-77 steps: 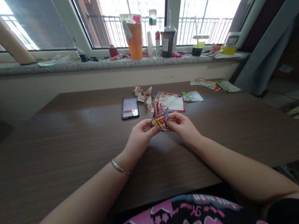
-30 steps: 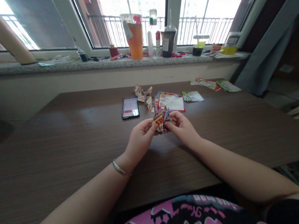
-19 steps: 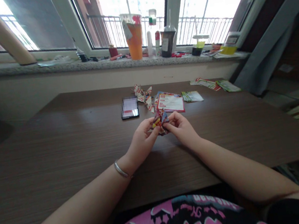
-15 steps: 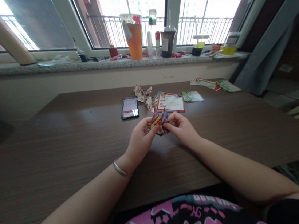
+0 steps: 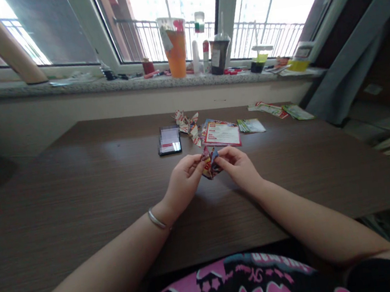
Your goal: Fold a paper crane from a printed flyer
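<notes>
A small folded piece of printed paper [image 5: 209,164], red, yellow and blue, is held just above the dark wooden table [image 5: 78,190]. My left hand [image 5: 182,182] pinches its left side and wears a silver bracelet at the wrist. My right hand [image 5: 239,167] pinches its right side with thumb and fingertips. Both hands are closed on the paper and meet near the middle of the table.
Behind the hands lie a black phone [image 5: 169,140], several folded paper pieces [image 5: 188,124], a red-and-white leaflet [image 5: 222,134] and more leaflets [image 5: 272,109] at the far right. The windowsill holds an orange cup [image 5: 175,47], a dark drink cup [image 5: 219,54] and small bottles.
The paper has been turned and pressed smaller between my fingers; its yellow face shows less now. Both hands stay in the same place over the table.
</notes>
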`<state>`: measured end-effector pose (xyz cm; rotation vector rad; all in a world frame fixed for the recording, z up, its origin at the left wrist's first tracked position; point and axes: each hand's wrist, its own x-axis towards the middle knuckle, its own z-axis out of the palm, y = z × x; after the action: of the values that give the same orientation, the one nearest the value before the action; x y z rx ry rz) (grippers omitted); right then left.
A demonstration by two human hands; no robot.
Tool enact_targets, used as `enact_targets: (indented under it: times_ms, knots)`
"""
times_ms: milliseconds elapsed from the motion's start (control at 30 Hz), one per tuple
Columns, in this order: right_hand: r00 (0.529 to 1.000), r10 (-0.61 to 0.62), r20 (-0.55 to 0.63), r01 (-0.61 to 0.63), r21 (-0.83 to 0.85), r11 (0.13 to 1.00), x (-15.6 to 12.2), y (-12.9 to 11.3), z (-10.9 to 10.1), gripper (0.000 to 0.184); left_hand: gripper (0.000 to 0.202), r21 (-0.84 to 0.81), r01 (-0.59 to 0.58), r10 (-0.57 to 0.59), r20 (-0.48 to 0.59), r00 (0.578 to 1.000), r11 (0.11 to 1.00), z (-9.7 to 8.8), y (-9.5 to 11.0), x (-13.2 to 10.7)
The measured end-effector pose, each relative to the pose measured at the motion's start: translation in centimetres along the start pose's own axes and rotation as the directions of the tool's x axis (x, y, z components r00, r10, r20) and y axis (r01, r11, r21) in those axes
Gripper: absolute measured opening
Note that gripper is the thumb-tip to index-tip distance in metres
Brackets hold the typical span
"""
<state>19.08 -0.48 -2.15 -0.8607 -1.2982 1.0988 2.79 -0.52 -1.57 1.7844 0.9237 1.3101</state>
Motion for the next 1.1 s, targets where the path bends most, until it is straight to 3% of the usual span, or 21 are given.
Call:
enact_targets:
  times_ms: [100, 233, 400, 567, 867, 1100]
  knots:
    - [1.000, 0.007, 0.002, -0.007, 0.009, 1.000, -0.05, 0.21, -0.02, 0.030, 0.022, -0.114, 0.016, -0.012, 0.037, 0.999, 0.993, 0.29, 0.08, -0.18]
    - [0.999, -0.004, 0.033, 0.005, -0.014, 1.000, -0.15, 0.30, 0.04, 0.030, 0.014, -0.089, -0.001, 0.002, 0.013, 1.000, 0.996, 0.29, 0.33, -0.33]
    - [0.999, 0.022, 0.043, -0.021, -0.020, 1.000, -0.29, -0.08, 0.15, 0.033, 0.013, -0.165, 0.060, -0.060, 0.005, 0.998, 0.984, 0.17, 0.44, -0.29]
    - [0.999, 0.026, 0.023, -0.027, 0.027, 0.999, -0.39, -0.46, 0.14, 0.033, 0.011, -0.120, 0.070, -0.077, -0.052, 0.996, 0.990, 0.16, 0.06, -0.09]
    - [0.996, 0.047, 0.074, -0.043, -0.057, 0.997, -0.29, 0.08, -0.17, 0.026, 0.015, -0.116, 0.067, -0.064, 0.023, 0.998, 0.991, 0.12, 0.52, -0.42]
    - [0.997, 0.017, 0.077, -0.011, -0.076, 0.997, -0.41, 0.06, 0.11, 0.027, 0.016, -0.155, 0.078, -0.077, 0.007, 0.997, 0.985, 0.42, 0.38, -0.59]
